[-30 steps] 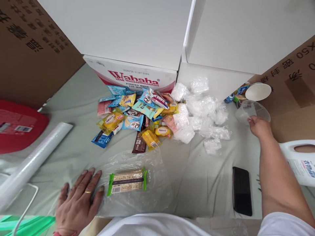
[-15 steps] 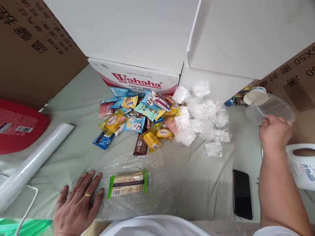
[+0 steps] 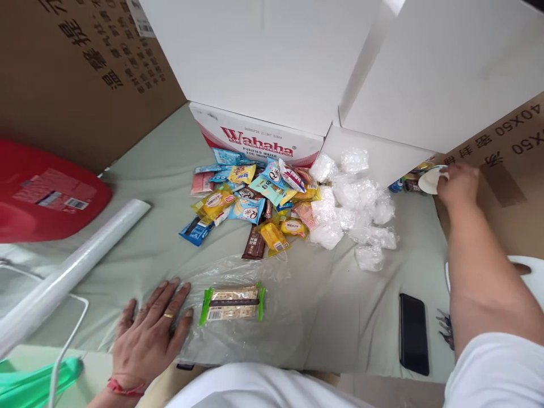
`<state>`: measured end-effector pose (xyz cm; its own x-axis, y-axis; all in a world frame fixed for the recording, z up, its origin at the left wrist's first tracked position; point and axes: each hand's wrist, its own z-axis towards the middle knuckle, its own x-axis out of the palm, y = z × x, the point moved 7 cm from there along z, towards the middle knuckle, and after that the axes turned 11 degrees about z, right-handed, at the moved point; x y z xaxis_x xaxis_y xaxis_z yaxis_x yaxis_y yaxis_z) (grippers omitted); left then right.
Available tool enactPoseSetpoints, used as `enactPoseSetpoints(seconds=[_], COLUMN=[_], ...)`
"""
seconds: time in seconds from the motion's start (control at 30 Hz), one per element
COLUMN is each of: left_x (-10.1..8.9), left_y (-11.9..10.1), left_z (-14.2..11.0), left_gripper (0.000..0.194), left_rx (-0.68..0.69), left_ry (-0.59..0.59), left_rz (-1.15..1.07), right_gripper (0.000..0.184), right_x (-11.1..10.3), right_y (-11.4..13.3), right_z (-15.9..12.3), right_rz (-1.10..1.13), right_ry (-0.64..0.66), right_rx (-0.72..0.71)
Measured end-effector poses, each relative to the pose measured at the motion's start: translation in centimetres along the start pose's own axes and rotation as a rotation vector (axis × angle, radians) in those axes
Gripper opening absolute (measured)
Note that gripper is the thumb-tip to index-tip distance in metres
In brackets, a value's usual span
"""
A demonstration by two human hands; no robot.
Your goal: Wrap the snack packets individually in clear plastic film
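Green-ended snack bar lies on clear film on the bench, just right of my left hand, long axis sideways, one end toward my thumb. Left is nearer: palm down, fingers slightly spread, holding nothing. My right hand is far right, at the white bowl; can't tell if its fingers grip.

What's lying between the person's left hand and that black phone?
In the head view, a green-ended snack packet on clear film lies between the left hand and the phone, then creased tablecloth.
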<state>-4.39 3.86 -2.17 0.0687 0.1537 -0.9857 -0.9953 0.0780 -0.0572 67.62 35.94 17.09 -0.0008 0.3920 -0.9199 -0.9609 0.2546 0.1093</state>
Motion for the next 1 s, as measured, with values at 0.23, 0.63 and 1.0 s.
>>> enactPoseSetpoints(seconds=[0.23, 0.63, 1.0], left_x=[-0.4, -1.2, -4.5], left_y=[-0.6, -0.3, -2.5], left_z=[0.2, 0.0, 0.2], left_gripper=[0.058, 0.049, 0.04], left_rx=[-0.03, -0.015, 0.17], left_ry=[0.002, 0.065, -0.23], left_rz=[-0.047, -0.105, -0.174], right_gripper=[0.03, 0.035, 0.043], right_x=[-2.7, -2.0, 3.0], right_y=[0.5, 26.2, 39.0], right_z=[-16.0, -40.2, -35.7], right_rz=[0.116, 0.642, 0.477], right_ry=[-0.113, 0.303, 0.542], right_rx=[0.003, -0.339, -0.738])
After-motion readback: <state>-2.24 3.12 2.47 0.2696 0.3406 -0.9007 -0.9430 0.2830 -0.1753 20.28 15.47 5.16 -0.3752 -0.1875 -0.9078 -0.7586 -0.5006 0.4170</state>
